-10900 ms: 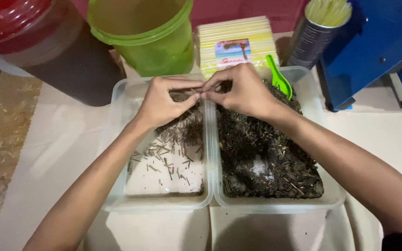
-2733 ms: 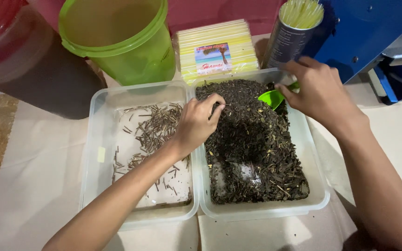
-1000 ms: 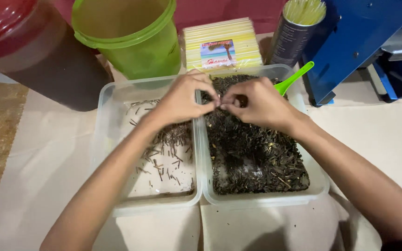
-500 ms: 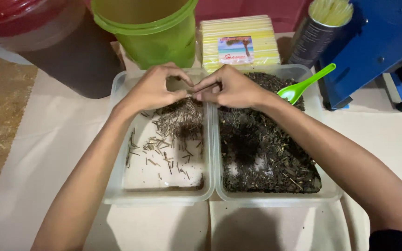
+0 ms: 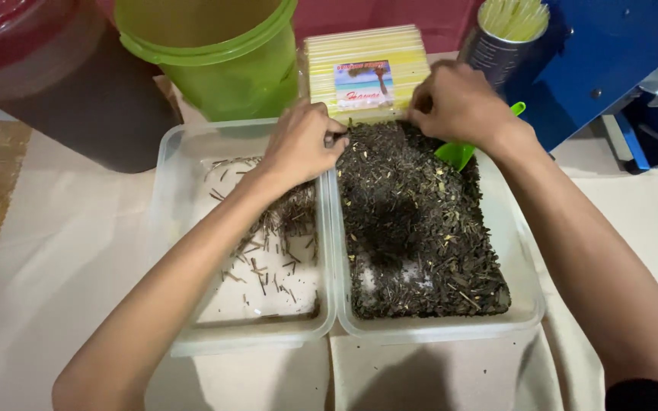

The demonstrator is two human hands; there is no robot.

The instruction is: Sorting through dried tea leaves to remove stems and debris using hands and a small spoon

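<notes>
The hands are parting from the pinch they shared half a second ago — sorting is moving on. The left hand [image 5: 302,144] is curling shut above the clear plastic tray of sparse twigs [image 5: 184,251]; the right hand [image 5: 458,103] is closing, fingers bent, at the far edge of the clear plastic tray of dark loose leaves [image 5: 523,297] — contents unseen.

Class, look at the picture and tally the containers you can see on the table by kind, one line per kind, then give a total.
Clear plastic trays: 2
Green bucket: 1
Dark tub with red lid: 1
Metal can of straws: 1
Total: 5
</notes>
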